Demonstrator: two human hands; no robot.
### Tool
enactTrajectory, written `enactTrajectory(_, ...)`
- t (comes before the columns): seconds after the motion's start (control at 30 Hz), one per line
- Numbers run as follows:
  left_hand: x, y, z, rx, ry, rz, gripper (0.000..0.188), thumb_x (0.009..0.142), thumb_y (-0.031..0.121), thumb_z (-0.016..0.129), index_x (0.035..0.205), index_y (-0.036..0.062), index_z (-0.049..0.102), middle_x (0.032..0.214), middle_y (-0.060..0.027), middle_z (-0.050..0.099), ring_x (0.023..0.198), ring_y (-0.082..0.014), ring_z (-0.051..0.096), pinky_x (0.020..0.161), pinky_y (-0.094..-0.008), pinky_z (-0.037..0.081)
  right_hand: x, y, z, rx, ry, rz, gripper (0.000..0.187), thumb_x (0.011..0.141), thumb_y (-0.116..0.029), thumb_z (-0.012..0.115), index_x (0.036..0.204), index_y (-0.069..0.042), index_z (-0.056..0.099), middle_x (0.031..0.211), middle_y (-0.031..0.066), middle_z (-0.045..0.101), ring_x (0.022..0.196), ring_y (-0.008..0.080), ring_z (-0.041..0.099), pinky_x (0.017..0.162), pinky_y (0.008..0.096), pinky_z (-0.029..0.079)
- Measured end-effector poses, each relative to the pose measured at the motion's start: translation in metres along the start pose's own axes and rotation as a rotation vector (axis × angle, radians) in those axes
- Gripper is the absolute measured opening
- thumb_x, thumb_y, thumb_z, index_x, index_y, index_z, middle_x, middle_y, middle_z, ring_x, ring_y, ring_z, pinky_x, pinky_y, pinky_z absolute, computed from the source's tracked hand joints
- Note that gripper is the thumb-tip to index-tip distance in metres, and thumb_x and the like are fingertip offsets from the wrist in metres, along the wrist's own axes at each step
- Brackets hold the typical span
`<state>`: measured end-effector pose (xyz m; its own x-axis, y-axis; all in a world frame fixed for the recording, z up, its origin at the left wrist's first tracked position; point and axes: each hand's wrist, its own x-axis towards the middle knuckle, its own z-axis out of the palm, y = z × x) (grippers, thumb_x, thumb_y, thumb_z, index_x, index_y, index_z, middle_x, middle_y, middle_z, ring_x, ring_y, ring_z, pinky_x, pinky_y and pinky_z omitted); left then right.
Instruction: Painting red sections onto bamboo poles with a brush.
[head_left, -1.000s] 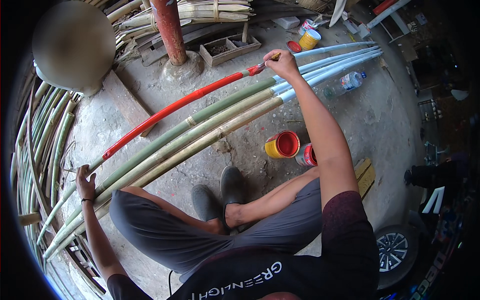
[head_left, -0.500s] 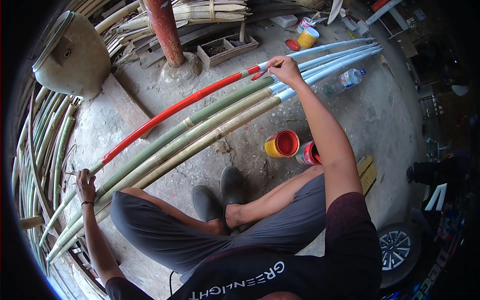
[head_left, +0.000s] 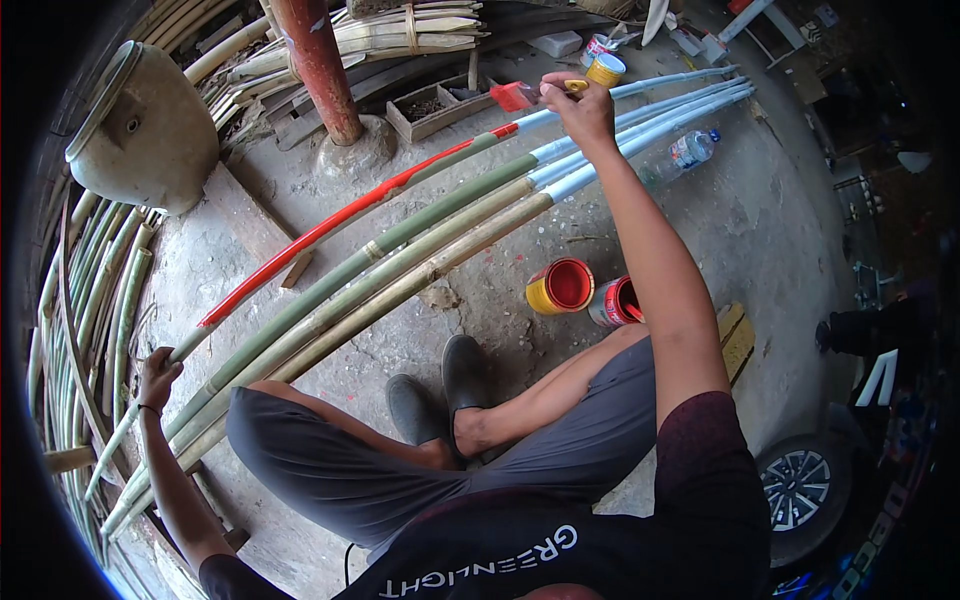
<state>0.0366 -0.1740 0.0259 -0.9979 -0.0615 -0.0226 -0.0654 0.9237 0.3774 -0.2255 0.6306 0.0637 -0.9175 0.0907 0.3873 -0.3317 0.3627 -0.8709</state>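
Note:
My left hand (head_left: 158, 378) is wrapped round the bare green near end of a bamboo pole (head_left: 290, 254). Red paint coats one side of this pole's middle, a green unpainted strip shows along its lower side, and its far end is light blue. Up by the red-blue join, my right hand (head_left: 585, 112) grips a paintbrush (head_left: 514, 96) with red-wet bristles, which appear just beyond the pole. Several other poles lie alongside, among them a green bamboo pole (head_left: 430, 213), with bare middles and light-blue far ends.
Two opened paint cans hold red paint: a yellow one (head_left: 541, 292) and another (head_left: 607, 305) half behind my forearm. A plastic bottle (head_left: 690, 150) lies right of the poles. Beyond them stand a wooden box (head_left: 410, 130), a red post (head_left: 318, 80) and a large jar (head_left: 150, 130).
The red-painted pole has turned, so a bare green strip now shows along it. My right hand has turned over and lifted the brush from beside the pole. My left hand has shifted slightly down-left.

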Motion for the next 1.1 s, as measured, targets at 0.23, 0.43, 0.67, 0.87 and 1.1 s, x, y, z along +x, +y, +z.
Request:
enactTrajectory(0.23,0.036,0.006,-0.015,-0.492,-0.289,-0.283,0.024,0.073,0.012,0.076,0.093,0.0002,0.069,0.072,0.0006,0.059,0.065,-0.0092,0.053,0.060,-0.0272,0.042,-0.050,0.005,0.025,-0.121,0.335,-0.093,0.017,0.089,-0.013,0.071,0.102,-0.003,0.072,0.087,0.0022,0.072,0.076,0.0070,0.064,0.069,0.0229,0.050)
enactTrajectory(0.43,0.057,0.008,-0.003,-0.075,-0.254,-0.232,0.024,0.062,0.014,0.084,0.074,0.0028,0.067,0.061,0.0017,0.055,0.057,-0.0089,0.052,0.055,-0.0292,0.041,-0.063,0.013,0.050,-0.273,0.252,-0.233,0.016,0.087,-0.012,0.070,0.101,-0.004,0.070,0.096,0.0140,0.072,0.090,0.0278,0.071,0.079,0.0345,0.055)
enactTrajectory(0.67,0.054,0.013,0.010,0.227,-0.176,-0.216,0.036,0.066,0.031,0.085,0.066,0.0034,0.062,0.058,-0.0068,0.056,0.055,-0.0185,0.055,0.056,-0.0385,0.043,-0.054,0.007,0.059,-0.400,0.315,-0.402,0.016,0.088,-0.012,0.068,0.103,-0.007,0.068,0.098,0.0139,0.071,0.091,0.0339,0.068,0.079,0.0400,0.054)
enactTrajectory(0.87,0.045,0.024,0.025,0.344,0.050,-0.248,0.044,0.067,0.047,0.082,0.073,0.0056,0.066,0.065,-0.0133,0.062,0.062,-0.0287,0.062,0.059,-0.0431,0.046,-0.012,-0.012,0.044,-0.598,0.197,-0.296,0.016,0.090,-0.024,0.064,0.093,-0.009,0.066,0.090,0.0141,0.069,0.085,0.0363,0.066,0.075,0.0435,0.053)
enactTrajectory(1.1,0.045,0.022,0.026,0.351,0.054,-0.251,0.041,0.067,0.045,0.081,0.075,0.0066,0.068,0.069,-0.0132,0.065,0.066,-0.0310,0.064,0.062,-0.0438,0.048,0.010,-0.006,0.054,-0.675,0.037,-0.286,0.015,0.089,-0.022,0.062,0.090,-0.008,0.064,0.087,0.0159,0.068,0.085,0.0393,0.065,0.074,0.0478,0.052)
